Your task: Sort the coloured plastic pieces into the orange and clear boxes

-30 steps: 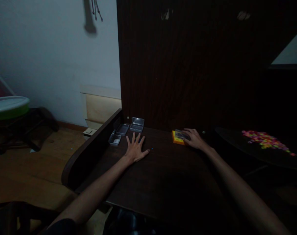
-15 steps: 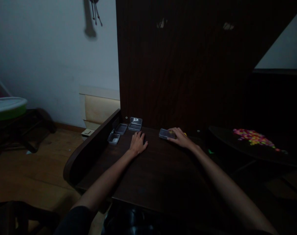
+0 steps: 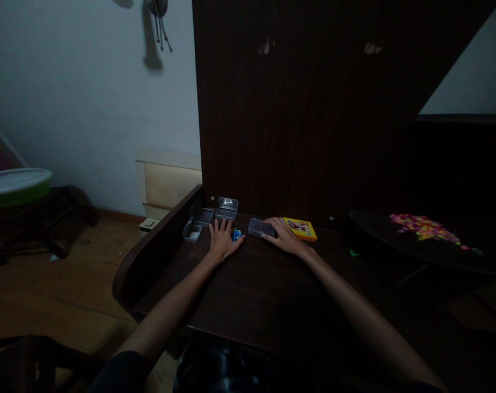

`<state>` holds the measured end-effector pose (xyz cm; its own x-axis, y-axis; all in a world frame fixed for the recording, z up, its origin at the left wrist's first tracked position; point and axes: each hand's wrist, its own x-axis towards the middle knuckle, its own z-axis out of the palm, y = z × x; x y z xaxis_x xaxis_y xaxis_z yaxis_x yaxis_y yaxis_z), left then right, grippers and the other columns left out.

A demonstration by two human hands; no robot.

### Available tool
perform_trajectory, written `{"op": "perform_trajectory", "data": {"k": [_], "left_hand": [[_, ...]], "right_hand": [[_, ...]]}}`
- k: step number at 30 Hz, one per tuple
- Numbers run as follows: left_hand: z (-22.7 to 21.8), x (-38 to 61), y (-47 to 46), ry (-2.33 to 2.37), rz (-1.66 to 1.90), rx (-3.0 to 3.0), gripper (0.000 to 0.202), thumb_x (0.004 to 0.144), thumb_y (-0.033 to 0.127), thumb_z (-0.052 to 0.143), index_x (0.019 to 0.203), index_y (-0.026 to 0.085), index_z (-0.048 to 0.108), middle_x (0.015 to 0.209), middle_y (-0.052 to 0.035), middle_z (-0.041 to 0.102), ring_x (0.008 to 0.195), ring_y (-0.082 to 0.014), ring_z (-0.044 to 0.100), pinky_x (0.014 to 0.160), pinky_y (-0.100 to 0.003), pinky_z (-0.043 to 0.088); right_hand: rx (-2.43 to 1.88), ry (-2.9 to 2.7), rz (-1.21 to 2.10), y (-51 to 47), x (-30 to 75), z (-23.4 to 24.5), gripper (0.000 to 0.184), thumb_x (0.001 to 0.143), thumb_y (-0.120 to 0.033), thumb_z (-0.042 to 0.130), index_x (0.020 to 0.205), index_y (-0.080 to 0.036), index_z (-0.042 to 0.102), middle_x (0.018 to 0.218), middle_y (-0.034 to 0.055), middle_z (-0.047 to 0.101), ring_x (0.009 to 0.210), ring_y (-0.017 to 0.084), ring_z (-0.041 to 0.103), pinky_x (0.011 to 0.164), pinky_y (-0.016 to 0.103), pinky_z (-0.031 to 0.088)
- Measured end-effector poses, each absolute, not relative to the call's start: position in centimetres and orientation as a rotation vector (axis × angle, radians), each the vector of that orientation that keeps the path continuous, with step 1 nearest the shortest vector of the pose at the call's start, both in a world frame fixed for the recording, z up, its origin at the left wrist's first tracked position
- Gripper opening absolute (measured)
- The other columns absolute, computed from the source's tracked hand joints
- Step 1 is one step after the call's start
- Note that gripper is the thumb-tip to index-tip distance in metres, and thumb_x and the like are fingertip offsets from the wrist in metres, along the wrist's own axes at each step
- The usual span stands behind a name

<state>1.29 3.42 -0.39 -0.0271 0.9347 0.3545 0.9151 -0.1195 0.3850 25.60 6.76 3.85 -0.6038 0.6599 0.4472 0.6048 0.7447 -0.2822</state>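
Note:
My left hand [image 3: 222,240] lies palm down on the dark wooden table [image 3: 239,295], its fingers spread. Some small blue pieces [image 3: 237,234] show between its thumb and forefinger. To the right, my right hand [image 3: 284,237] grips the near end of a clear plastic box [image 3: 256,227]; its lid looks closed. Just behind that hand lies a yellow box [image 3: 305,229] with printed pictures. Beyond my left fingertips stands an open clear box [image 3: 227,208]. Another clear box [image 3: 192,233] sits left of the hand, near a flat clear tray or lid [image 3: 204,216].
A raised wooden side [image 3: 157,237] bounds the table on the left, and a tall dark panel [image 3: 305,120] rises behind it. On a separate dark surface at right lies a heap of brightly coloured small pieces [image 3: 425,227]. A green tub [image 3: 22,191] stands far left.
My right hand has slid left with the clear plastic box, uncovering the yellow box. My left hand has shifted slightly left, and the blue pieces now show beside its thumb.

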Motion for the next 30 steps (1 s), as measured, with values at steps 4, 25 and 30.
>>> {"op": "perform_trajectory", "data": {"k": [4,25,30], "left_hand": [[-0.6,1.4,3.7,1.852,0.817,2.094,0.077,0.08,0.049,0.06,0.141,0.006,0.041,0.145,-0.0234,0.045,0.141,-0.0371,0.033,0.117,-0.05,0.023],[1.0,-4.0,5.3,1.061,1.452,1.354,0.077,0.051,0.021,0.085,0.124,0.012,0.061,0.123,-0.0166,0.065,0.117,-0.032,0.06,0.105,-0.051,0.042],[0.1,-4.9,5.3,1.082,1.502,1.347,0.072,0.052,0.019,0.083,0.121,0.013,0.063,0.131,-0.0155,0.059,0.123,-0.0313,0.056,0.111,-0.048,0.037]], "right_hand": [[-0.95,-2.387,0.113,6.9,24.2,3.8,0.037,0.091,-0.037,0.054,0.125,-0.021,0.055,0.118,0.0109,0.057,0.108,0.025,0.052,0.098,0.046,0.043],[-0.753,-2.778,-0.816,8.2,14.8,3.4,0.044,0.095,-0.027,0.04,0.124,0.004,0.054,0.123,0.0308,0.061,0.107,0.031,0.064,0.076,0.036,0.057],[-0.722,-2.809,-0.916,8.1,13.4,3.0,0.047,0.098,-0.029,0.034,0.123,0.006,0.053,0.117,0.0325,0.062,0.107,0.032,0.063,0.074,0.036,0.056]]}}
